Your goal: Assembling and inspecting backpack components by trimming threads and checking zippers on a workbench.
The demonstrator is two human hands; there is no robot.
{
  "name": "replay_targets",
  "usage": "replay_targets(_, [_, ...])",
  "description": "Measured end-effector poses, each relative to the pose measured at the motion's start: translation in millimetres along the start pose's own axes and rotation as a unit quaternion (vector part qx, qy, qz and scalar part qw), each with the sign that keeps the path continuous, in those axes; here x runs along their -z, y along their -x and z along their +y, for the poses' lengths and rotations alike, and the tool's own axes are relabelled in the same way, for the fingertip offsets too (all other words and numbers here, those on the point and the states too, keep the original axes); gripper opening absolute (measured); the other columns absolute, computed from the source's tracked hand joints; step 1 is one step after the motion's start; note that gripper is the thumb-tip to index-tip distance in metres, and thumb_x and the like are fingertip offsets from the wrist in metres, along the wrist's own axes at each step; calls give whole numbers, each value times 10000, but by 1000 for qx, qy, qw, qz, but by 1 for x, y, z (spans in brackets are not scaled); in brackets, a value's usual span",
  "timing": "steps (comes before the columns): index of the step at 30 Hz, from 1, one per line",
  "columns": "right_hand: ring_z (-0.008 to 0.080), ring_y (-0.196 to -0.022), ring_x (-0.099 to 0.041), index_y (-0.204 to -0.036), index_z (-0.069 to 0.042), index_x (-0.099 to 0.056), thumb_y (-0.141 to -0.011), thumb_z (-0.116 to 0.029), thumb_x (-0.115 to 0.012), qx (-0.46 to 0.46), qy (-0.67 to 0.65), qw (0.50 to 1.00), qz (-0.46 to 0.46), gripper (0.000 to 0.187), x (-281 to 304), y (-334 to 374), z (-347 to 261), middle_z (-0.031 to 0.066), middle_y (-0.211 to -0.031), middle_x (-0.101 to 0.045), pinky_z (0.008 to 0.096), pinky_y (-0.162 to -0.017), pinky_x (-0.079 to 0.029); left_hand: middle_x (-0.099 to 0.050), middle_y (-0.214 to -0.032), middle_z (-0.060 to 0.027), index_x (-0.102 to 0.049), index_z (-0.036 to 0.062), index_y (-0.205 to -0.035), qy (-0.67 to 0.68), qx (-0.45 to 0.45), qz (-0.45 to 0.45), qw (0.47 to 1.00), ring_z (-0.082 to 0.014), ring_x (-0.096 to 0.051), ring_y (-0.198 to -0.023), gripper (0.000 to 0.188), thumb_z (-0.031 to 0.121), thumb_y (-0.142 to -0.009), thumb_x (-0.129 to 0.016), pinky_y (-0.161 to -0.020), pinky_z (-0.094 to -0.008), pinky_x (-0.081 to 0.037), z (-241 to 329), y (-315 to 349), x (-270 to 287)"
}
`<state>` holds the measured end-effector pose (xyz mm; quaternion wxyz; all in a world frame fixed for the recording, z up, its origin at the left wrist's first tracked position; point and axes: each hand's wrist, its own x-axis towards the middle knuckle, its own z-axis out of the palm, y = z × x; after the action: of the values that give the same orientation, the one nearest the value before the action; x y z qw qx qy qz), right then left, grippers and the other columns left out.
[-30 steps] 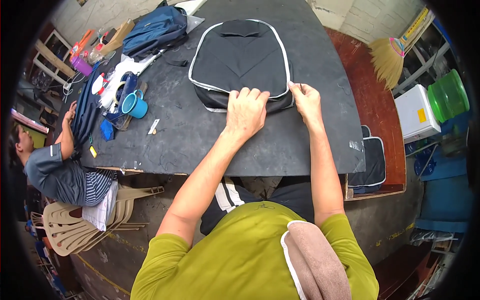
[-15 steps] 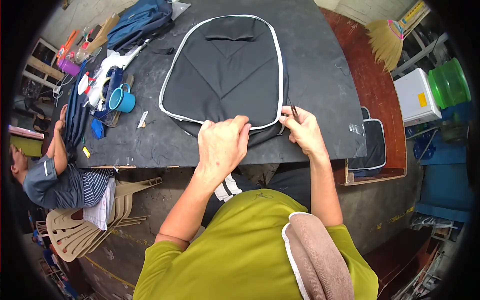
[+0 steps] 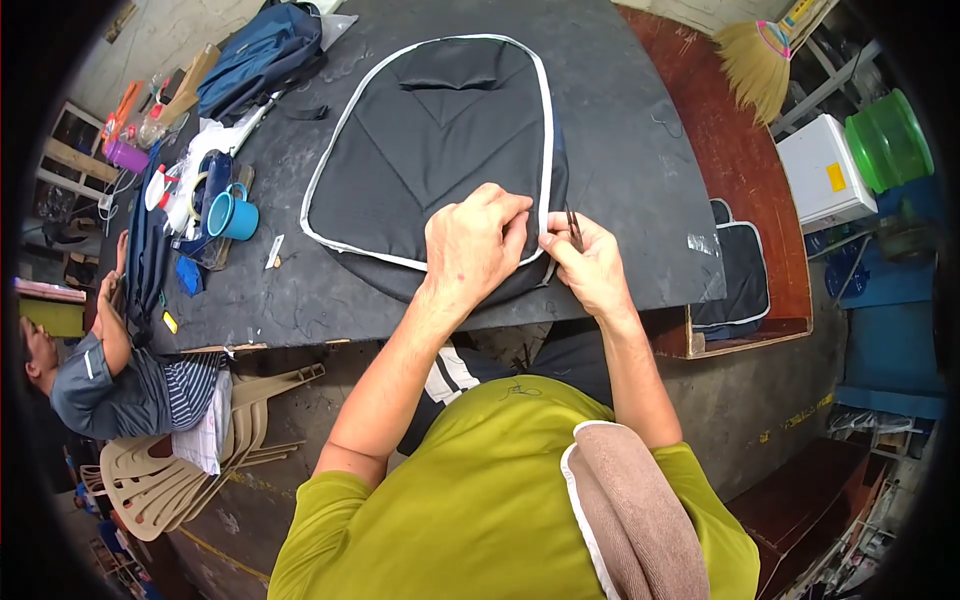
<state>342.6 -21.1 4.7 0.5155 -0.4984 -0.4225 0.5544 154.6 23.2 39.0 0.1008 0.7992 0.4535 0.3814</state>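
Note:
A black backpack (image 3: 420, 150) with pale piping lies flat on the dark table before me, its stitched V pattern facing up. My left hand (image 3: 470, 240) is closed at its lower right part, fingers curled over the fabric near the piping. Just right of that corner, my right hand (image 3: 590, 265) holds small dark thread snips (image 3: 574, 232) between its fingers. Its thumb and fingertips touch the pale piping (image 3: 545, 190) at the corner. What exactly the left fingertips pinch is hidden under the hand.
Left on the table (image 3: 640, 170) stand a blue mug (image 3: 234, 212), a spray bottle (image 3: 158, 188) and a blue bag (image 3: 262, 60). A red-brown wooden box (image 3: 785, 270) with another black piece is at the right. A co-worker (image 3: 110, 385) sits at the left, near stacked beige chairs (image 3: 150, 485).
My left hand has moved right and up along the backpack, closer to my right hand. The right hand stays at the corner with the snips. The view has shifted slightly.

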Motion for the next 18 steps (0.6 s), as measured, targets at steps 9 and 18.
replay_targets(9, [-26,-686,-387,-1211,-36,-769,-1060,-116,-780,27,98,995,8,171,8,23,-4,-145,-801,-528,201,-608,-291,-750,-884,-37,-837,70,-1035,215,156,-56,962,-119,-647,-611,124,86,-919,-797,-596,-299,-499,4,5,-1])
replay_targets(18, [47,-763,-532,-1315,-25,-679,-1063,-154,-789,98,191,974,70,304,6,39,-26,-31,-923,-673,262,-677,-453,-683,-856,-13,-752,38,-1003,220,162,-109,956,-79,-643,-677,97,133,-1024,-750,-614,-274,-482,4,4,-4])
